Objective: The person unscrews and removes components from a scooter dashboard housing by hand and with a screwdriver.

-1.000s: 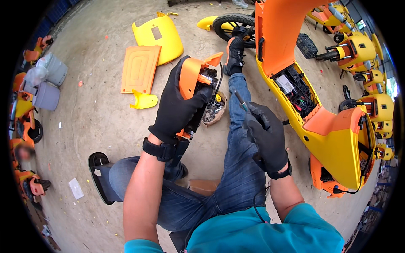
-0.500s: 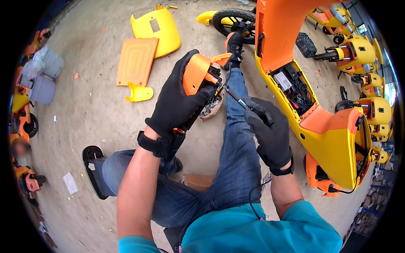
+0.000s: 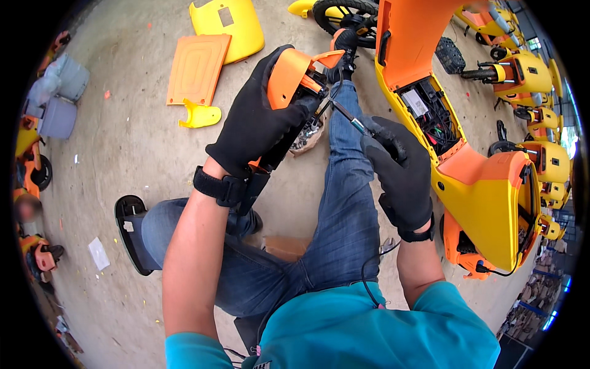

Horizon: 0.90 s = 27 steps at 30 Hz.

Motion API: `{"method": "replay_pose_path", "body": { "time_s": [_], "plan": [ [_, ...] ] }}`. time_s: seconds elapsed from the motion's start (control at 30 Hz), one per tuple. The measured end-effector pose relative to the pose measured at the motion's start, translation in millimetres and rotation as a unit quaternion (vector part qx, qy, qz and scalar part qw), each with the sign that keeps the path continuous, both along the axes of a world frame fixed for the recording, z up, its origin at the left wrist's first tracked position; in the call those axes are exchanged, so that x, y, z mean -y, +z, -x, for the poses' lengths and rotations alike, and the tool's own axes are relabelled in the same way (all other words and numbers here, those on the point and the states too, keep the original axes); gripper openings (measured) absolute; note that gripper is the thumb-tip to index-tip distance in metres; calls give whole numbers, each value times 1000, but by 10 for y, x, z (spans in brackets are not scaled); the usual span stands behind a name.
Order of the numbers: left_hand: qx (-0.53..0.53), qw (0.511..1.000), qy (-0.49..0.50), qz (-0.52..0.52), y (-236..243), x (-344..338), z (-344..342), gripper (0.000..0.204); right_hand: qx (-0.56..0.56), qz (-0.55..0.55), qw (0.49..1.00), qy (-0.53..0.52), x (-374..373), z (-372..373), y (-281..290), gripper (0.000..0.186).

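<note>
My left hand, in a black glove, is closed around a curved orange plastic part with a black body under it. A dark cable hangs by the part's right end. In my right hand, also gloved in black, I grip a screwdriver with a metal shaft and a greenish section near my fingers. Its tip points up and left at the part's black end, close beside the cable; whether they touch I cannot tell. My fingers hide most of the handle.
A yellow and orange scooter body stands at my right, its wiring compartment uncovered. Loose panels, one orange and one yellow, lie ahead. A bag of small parts sits between my legs. Several scooters line the right.
The whole view has shifted, so the floor items sit higher in the picture. The screwdriver tip has moved slightly up along the part's end. Both hands keep their grips.
</note>
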<state>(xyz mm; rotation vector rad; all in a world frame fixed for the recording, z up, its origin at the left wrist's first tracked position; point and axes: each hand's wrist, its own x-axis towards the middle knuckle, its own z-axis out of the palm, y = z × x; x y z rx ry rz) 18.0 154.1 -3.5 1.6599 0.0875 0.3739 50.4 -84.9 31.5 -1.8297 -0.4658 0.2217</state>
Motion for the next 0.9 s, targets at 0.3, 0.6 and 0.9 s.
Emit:
{"method": "replay_pose_path", "body": {
  "time_s": [0.3,0.6,0.9],
  "plan": [
    [-9,999,-14,38,61,37,18,69,-52,-21,998,-6,-43,45,55,28],
    [-25,999,-25,40,32,18,7,70,-37,22,999,-6,21,40,59,32],
    [-4,1000,-13,10,5,49,15,61,-28,41,999,-10,11,42,80,31]
  ]
}}
